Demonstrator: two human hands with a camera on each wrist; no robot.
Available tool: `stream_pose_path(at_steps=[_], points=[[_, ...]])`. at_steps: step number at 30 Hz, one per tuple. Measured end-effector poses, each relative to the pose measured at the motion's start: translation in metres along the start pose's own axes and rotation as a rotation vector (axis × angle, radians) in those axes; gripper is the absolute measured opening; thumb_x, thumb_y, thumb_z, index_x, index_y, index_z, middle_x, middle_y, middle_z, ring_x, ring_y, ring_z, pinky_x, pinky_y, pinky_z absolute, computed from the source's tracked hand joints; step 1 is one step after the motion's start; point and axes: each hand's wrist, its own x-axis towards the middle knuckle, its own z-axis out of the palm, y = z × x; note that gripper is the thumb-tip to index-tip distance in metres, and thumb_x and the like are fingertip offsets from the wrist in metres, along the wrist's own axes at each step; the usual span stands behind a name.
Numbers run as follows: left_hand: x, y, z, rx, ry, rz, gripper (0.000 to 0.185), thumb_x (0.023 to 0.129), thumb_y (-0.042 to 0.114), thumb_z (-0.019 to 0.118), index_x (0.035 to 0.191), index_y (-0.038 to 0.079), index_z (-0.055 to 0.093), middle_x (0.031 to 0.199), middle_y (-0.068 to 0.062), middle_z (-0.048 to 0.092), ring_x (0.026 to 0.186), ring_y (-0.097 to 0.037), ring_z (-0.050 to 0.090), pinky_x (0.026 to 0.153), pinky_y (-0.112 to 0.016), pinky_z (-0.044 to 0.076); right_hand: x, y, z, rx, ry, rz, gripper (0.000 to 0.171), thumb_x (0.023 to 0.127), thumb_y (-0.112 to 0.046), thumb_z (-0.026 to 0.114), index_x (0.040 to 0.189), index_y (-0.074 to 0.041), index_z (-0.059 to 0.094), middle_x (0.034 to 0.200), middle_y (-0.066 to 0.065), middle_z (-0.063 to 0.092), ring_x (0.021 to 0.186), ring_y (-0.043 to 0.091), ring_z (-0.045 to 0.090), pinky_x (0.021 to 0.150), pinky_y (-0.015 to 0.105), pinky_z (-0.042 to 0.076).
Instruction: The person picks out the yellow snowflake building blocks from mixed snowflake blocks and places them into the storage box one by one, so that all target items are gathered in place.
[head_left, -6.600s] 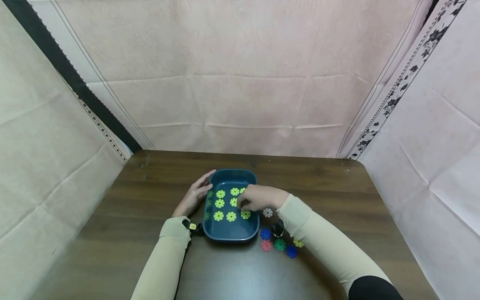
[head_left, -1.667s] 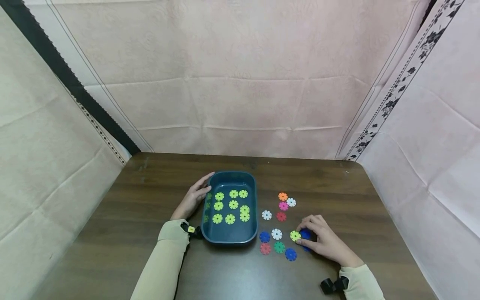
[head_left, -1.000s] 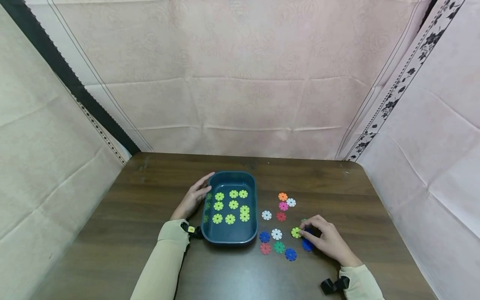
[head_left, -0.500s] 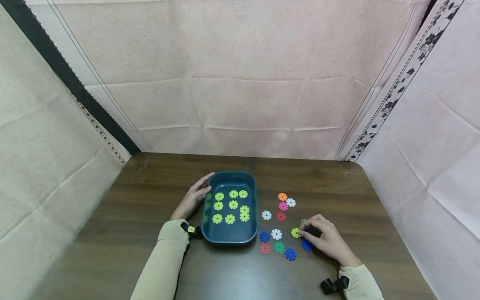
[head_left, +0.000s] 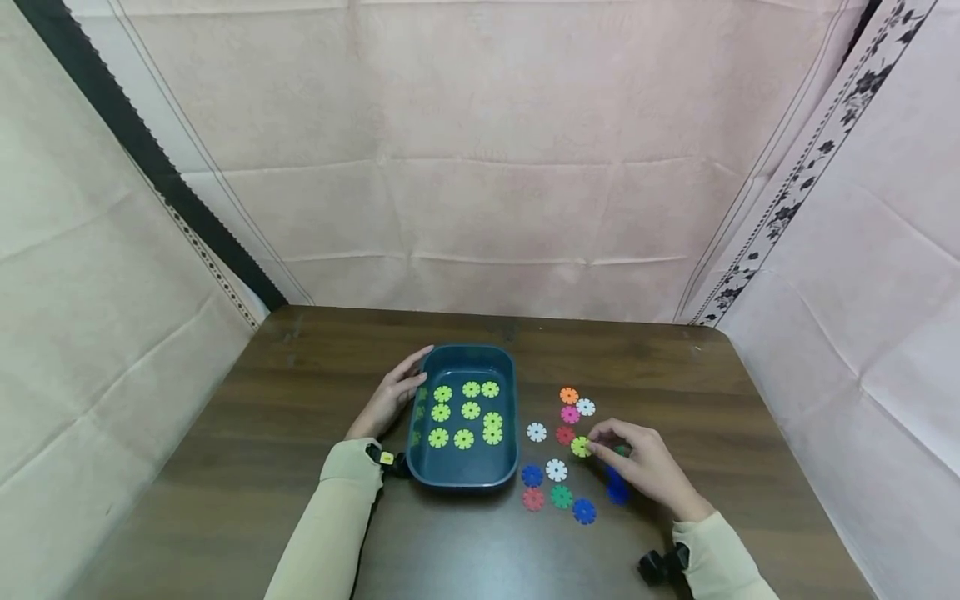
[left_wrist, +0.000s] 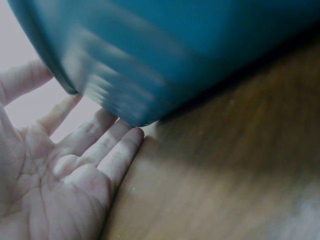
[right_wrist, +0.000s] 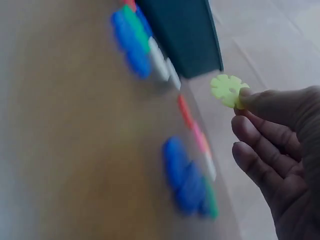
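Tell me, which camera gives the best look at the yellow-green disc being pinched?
The right wrist view: the yellow-green disc shows large, notched, pinched by the right hand. The head view shows it small; the left wrist view misses it.

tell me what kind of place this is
Probably a staged tabletop recording booth, not a lived-in room: pink fabric sheets hang on three sides of a dark wooden table, which bears only a teal tray and coloured snowflake discs.
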Motion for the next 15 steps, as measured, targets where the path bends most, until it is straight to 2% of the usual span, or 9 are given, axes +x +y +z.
stream_pose_path(at_steps=[6,11,15], points=[[0.001,0.0,0.001,0.016,0.007,0.008,0.05,0.106,0.022,0.052,0.154,0.031,0.042,0.163,0.006,0.025,0.15,-0.022,0.02,0.116,-0.055,0.025,0.043,-0.032,0.01,0.118,-0.085,-0.045,0.011,0.093,-0.014,0.074,0.102,-0.019,0.072,0.094,-0.01,0.071,0.082,0.008,0.067,0.072,0.031,0.058],[0.001,0.0,0.001,-0.007,0.005,0.005,0.05,0.106,0.02,0.052,0.154,0.03,0.043,0.162,0.005,0.027,0.149,-0.023,0.023,0.116,-0.055,0.027,0.083,-0.067,0.034,0.154,-0.211,-0.122,0.008,0.096,-0.016,0.071,0.104,-0.018,0.072,0.095,-0.007,0.071,0.086,0.006,0.067,0.076,0.031,0.058],[0.001,-0.001,0.001,-0.008,-0.001,0.005,0.05,0.106,0.021,0.052,0.154,0.029,0.042,0.162,0.005,0.028,0.149,-0.022,0.025,0.116,-0.054,0.027,0.11,-0.085,0.06,0.156,-0.348,-0.13,0.006,0.097,-0.017,0.069,0.103,-0.017,0.071,0.096,-0.007,0.072,0.087,0.003,0.066,0.077,0.025,0.056]])
